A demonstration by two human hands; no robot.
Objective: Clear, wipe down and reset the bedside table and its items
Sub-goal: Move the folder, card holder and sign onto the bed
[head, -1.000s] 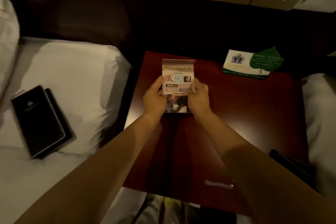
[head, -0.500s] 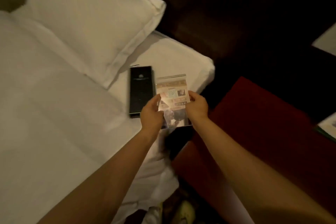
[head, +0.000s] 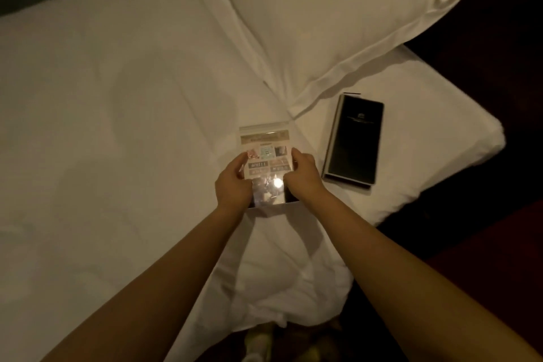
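Head view, dim light.

- Display stand [head: 266, 156]: a clear plastic card holder with a printed sheet inside. It is sitting between the two hands, over the white bed sheet [head: 132, 126], left of and nearer than the bed's far right corner.
- Left hand [head: 233, 188] is gripping the stand's left edge, and the right hand [head: 302, 178] is gripping its right edge. Both hands are curling round the sides, with the thumbs lying on the front face. The grip is narrow, no wider than the stand itself.
- The hands are holding the stand by its lower half. The upper half, with the printed band and small pictures, is projecting on the far side past the thumbs. The near bottom edge is showing just below the wrists.
- A bright glare spot is showing on the clear lower face, between the two hands.
- A shadow is lying on the sheet under the near edge. Cannot tell whether the base is touching the sheet or hanging just above it.
- A black folder [head: 354, 141] is lying flat on the sheet to the right of the right hand, near it but apart.
- A white pillow [head: 323, 23] is lying on the far side of both, its near corner reaching down between the stand and the folder.
- A dark red surface [head: 493, 258] is showing at the near right, beyond the edge of the bed.
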